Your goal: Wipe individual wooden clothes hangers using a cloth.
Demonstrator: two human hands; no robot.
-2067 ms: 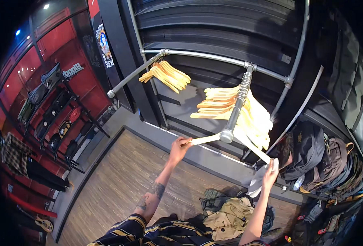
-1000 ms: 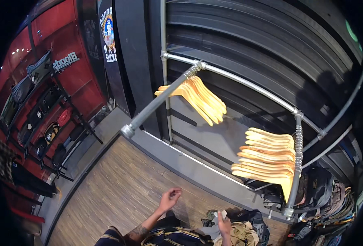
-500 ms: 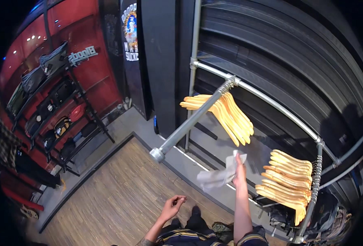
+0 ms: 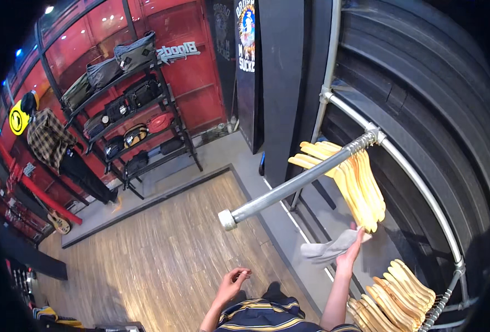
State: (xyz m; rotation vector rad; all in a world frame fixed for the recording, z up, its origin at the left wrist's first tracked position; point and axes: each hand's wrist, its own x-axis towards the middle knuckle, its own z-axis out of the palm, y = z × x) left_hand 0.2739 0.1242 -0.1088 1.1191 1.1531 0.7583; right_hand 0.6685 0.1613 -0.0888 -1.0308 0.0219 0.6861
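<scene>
My right hand [image 4: 351, 253] is closed on a light grey cloth [image 4: 329, 248], which hangs out to the left of the fingers. Its fingertips are just below the lower ends of several wooden hangers [image 4: 361, 182]; whether they touch is unclear. These hangers hang bunched at the far end of a metal rail [image 4: 295, 188]. Loosely curled, my left hand [image 4: 234, 283] is in front of my body above the wood floor, with nothing visible in its fingers. A second row of wooden hangers [image 4: 397, 299] is at the lower right, beside my right forearm.
The near rail's capped end [image 4: 227, 219] juts out over the floor ahead of me. A dark ribbed wall [image 4: 422, 110] stands at the right. Black shelves [image 4: 129, 116] with bags stand at the left, near a clothed mannequin [image 4: 51, 138]. A raised grey ledge [image 4: 162, 193] borders the floor.
The view has swung to the left, showing more of the shelves and mannequin. My right hand and the cloth are now closer to the bunched hangers. My left hand remains curled.
</scene>
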